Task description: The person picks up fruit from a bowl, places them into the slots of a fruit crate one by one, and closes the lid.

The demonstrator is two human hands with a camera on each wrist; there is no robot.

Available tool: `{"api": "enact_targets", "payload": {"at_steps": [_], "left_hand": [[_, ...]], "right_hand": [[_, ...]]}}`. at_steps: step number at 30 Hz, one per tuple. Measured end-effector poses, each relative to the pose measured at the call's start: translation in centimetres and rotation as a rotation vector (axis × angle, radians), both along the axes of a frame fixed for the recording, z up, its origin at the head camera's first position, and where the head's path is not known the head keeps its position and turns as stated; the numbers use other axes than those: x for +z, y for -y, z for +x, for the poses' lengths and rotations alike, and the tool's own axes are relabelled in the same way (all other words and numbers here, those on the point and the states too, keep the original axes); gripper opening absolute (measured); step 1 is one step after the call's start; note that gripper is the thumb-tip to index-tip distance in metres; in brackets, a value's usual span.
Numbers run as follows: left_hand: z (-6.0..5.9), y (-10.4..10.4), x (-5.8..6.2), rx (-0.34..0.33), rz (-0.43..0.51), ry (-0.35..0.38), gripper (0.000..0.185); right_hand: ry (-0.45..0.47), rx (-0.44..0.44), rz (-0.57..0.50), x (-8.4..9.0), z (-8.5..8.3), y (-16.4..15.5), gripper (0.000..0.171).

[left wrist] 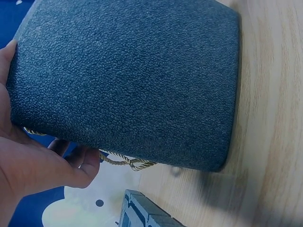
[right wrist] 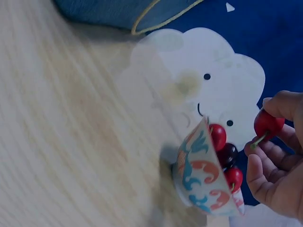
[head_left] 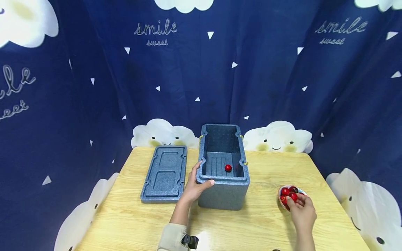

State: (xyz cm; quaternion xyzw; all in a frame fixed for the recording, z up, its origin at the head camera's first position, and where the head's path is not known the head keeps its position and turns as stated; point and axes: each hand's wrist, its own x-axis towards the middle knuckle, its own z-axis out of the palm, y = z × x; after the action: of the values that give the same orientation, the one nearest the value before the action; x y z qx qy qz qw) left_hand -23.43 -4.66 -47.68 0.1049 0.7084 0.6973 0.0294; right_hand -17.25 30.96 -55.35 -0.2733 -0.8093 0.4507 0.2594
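Observation:
My left hand (head_left: 193, 186) grips the near left corner of a deep grey-blue foam box (head_left: 220, 195), thumb over the front rim and fingers along the left side. Inside the box, one red cherry (head_left: 228, 168) lies on the ridged floor. Over on the right, my right hand (head_left: 303, 211) pinches a red cherry (right wrist: 268, 125) between thumb and fingers, its short green stem showing in the right wrist view. That cherry is just above a patterned bowl (right wrist: 191, 177), which holds several red cherries (right wrist: 233, 178) and a dark one (right wrist: 228, 155).
Left of the box, a foam lid (head_left: 164, 174) lies flat on the wooden table (head_left: 263, 223). Yellow cord (left wrist: 128, 161) hangs at the box's side. A dark blue curtain (head_left: 194, 69) with white clouds surrounds the table's back and sides.

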Motion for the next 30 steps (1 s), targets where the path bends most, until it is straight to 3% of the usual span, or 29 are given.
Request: {"api": "enact_targets", "payload": {"at_steps": [7, 14, 19, 21, 30], "left_hand": [[0.3, 0.0, 0.0, 0.005, -0.031, 0.005, 0.085], [0.2, -0.1, 0.0, 0.013, -0.032, 0.009, 0.085], [-1.3, -0.1, -2.2, 0.039, -0.049, 0.006, 0.086], [-1.9, -0.1, -3.1, 0.054, -0.064, -0.001, 0.086], [-1.8, -0.1, -2.7, 0.047, -0.054, -0.007, 0.084]], "right_hand": [[-0.044, 0.022, -0.087, 0.5, 0.0, 1.0, 0.039], [-0.118, 0.11, -0.198, 1.8, -0.4, 2.4, 0.037], [-0.122, 0.158, -0.281, 3.2, -0.7, 3.3, 0.037], [-0.123, 0.173, -0.255, 3.6, -0.8, 3.6, 0.036], [-0.141, 0.24, -0.152, 5.6, -1.4, 4.5, 0.036]]}}
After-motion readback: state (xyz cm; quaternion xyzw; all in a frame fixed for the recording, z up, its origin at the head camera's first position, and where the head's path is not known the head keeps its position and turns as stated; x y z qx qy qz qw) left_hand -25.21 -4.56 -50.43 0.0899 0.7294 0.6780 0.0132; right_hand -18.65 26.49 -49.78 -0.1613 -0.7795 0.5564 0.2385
